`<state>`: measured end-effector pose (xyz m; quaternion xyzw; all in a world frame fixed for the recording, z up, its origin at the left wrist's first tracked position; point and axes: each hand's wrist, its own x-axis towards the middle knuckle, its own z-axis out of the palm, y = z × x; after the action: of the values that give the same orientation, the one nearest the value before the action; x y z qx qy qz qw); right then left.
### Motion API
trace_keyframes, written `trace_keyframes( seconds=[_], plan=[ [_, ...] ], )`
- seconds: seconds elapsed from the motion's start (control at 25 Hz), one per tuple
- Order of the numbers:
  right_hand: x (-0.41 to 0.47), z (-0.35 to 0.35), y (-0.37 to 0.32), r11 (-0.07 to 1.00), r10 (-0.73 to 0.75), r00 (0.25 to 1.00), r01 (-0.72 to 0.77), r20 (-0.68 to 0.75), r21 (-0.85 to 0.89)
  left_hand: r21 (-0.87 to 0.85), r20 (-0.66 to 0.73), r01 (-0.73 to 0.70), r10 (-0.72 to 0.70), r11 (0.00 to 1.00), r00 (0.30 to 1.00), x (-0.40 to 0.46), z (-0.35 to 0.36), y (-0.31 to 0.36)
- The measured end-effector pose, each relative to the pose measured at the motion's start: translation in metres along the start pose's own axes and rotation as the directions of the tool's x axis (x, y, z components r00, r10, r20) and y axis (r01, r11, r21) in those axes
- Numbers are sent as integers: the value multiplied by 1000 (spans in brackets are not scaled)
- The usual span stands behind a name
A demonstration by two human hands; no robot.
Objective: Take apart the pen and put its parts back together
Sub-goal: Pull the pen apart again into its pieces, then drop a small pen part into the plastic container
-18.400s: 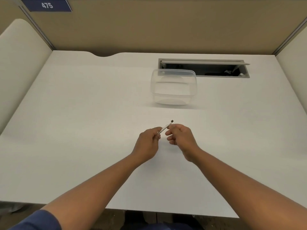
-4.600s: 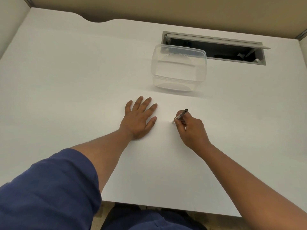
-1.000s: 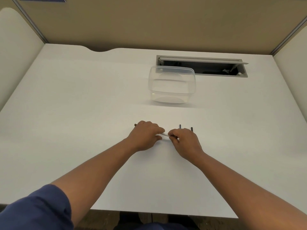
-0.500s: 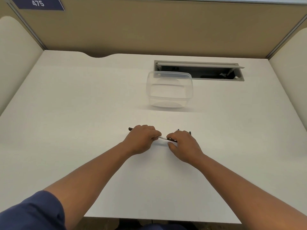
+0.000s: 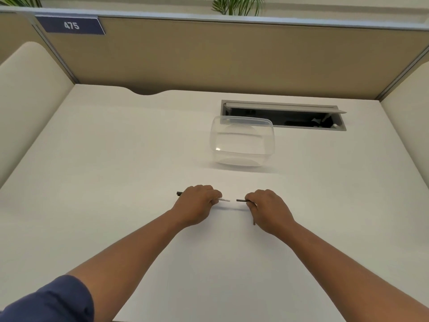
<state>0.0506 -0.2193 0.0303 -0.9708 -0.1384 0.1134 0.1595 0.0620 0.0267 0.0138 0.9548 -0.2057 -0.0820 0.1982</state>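
You are at a white counter (image 5: 116, 173) boxed in by tan partition walls (image 5: 232, 59), with cream panels on both sides. A blue plate reading 475 (image 5: 70, 25) sits at the upper left of the back wall, and plant leaves (image 5: 234, 4) show above it. A clear plastic container (image 5: 241, 141) stands on the counter beyond your hands, just in front of an open cable hatch (image 5: 283, 116) set into the surface.

The pen is in two pieces, held apart low over the counter. Your left hand (image 5: 197, 206) has its fingers curled round the pen body (image 5: 224, 200); a white tip pokes out toward the middle and a dark end (image 5: 179, 193) sticks out on the far side. Your right hand (image 5: 269, 209) pinches a dark pen part (image 5: 242, 200), pointing at the white tip with a gap between them.

Your fists hide most of both pieces. A thin dark piece (image 5: 254, 221) shows just under your right hand; what it is I cannot tell. The hatch interior is too dark to make out.
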Motion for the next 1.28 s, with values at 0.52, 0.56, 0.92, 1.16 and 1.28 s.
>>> trace_keyframes(
  seconds=[0.52, 0.56, 0.92, 1.16, 1.28],
  plan=[
    [95, -65, 0, 998, -60, 984, 53, -169, -46, -21, 6, -58, 58, 998, 998, 29, 6, -5],
    [108, -70, 0, 996, -61, 983, 49, -171, -73, -19, 6, -60, 60, 998, 998, 32, 7, -8],
    [206, -65, 11, 990, 65, 994, -54, 87, -129, -69, 11, -54, 55, 996, 998, 57, 16, -25],
    [229, -52, 18, 989, 75, 975, -46, 209, -140, -103, 29, -59, 62, 993, 998, 61, 19, -23],
    [233, -48, 21, 988, 71, 971, -38, 226, -150, -105, 42, -59, 63, 993, 997, 63, 19, -21]
  ],
)
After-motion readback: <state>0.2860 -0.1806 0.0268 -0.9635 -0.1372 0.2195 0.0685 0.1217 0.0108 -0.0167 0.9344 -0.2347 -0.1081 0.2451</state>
